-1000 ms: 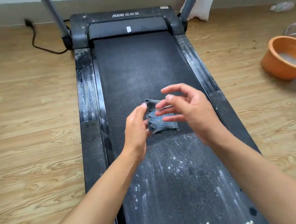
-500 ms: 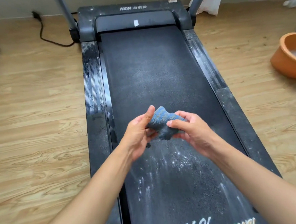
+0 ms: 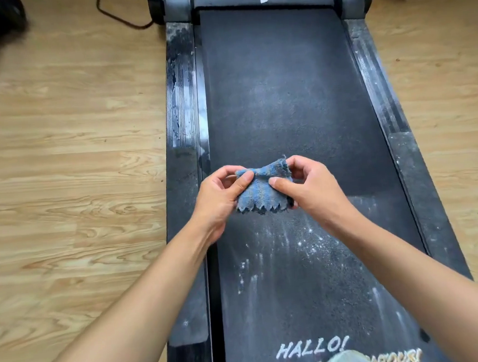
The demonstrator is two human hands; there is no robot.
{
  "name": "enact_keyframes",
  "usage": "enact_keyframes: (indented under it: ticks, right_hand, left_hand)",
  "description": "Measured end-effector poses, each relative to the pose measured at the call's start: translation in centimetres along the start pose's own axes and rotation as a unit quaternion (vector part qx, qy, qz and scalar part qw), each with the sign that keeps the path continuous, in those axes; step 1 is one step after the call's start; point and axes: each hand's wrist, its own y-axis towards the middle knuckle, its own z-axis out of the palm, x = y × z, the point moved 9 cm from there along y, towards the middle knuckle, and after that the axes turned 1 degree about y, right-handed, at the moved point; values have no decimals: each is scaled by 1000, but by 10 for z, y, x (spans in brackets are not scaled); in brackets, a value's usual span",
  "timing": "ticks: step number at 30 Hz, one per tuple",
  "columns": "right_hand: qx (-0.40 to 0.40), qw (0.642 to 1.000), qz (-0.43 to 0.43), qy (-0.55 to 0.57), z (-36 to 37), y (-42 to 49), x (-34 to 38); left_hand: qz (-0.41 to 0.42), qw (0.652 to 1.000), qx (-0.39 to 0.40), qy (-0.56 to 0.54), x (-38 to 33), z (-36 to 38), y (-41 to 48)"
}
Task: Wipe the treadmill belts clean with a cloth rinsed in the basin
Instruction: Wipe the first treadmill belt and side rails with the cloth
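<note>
- Both hands have picked the cloth (image 3: 261, 192) up off the belt (image 3: 282, 93). A second ago it lay bunched there with the right hand open above it, and now it is stretched flat between them.
- Nearest, white lettering (image 3: 311, 348) is printed on the belt.
- White streaks (image 3: 279, 248) and specks lie between the lettering and the cloth, so this stretch is probably unwiped.
- At mid-belt the left hand (image 3: 219, 202) pinches the cloth's left edge between thumb and fingers. The right hand (image 3: 318, 195) pinches the right edge the same way.
- Whether the cloth's jagged lower edge touches the belt I cannot tell.
- Beyond it the belt is darker with only a faint grey haze, while the left rail (image 3: 182, 100) is smeared white.
- The orange basin that stood on the floor (image 3: 75, 164) to the right is now out of view.
- Spreading the cloth looks like turning up a fresh face before another wipe, rather than going to rinse it.
</note>
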Motion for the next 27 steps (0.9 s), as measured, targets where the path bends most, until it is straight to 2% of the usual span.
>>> enact_keyframes:
  ticks: [3, 5, 7, 9, 12, 14, 16, 20, 22, 25, 26, 27]
  right_hand:
    - [11, 996, -49, -69, 15, 14, 14]
    - [0, 986, -104, -133, 19, 22, 29]
    - [12, 967, -159, -199, 31, 26, 40]
    - [58, 940, -188, -278, 54, 28, 32]
    - [181, 873, -184, -414, 100, 19, -10]
    - [212, 855, -179, -437, 108, 13, -25]
    - [198, 863, -177, -429, 97, 14, -17]
    - [199, 859, -162, -443, 69, 18, 23]
    - [258, 826, -146, -480, 63, 5, 35]
    - [352, 742, -126, -557, 59, -33, 37]
    - [365, 725, -129, -570, 61, -44, 34]
    - [362, 724, -138, -570, 67, -49, 29]
  left_hand:
    - [53, 986, -54, 148, 0, -37, 2]
    - [114, 957, -86, 254, -7, -58, 4]
    - [157, 928, -128, 312, -15, -80, 2]
    - [184, 897, -170, 365, -20, -100, -4]
    - [229, 851, -201, 428, -23, -118, -12]
    - [259, 824, -197, 465, -20, -117, -11]
    - [277, 787, -186, 520, -12, -112, -9]
    - [264, 693, -126, 659, 13, -93, -10]
    - [242, 664, -101, 701, 19, -89, -8]
    - [211, 654, -75, 722, 22, -88, -4]
    - [210, 653, -70, 725, 21, -87, -3]
    - [209, 650, -64, 727, 21, -87, -3]
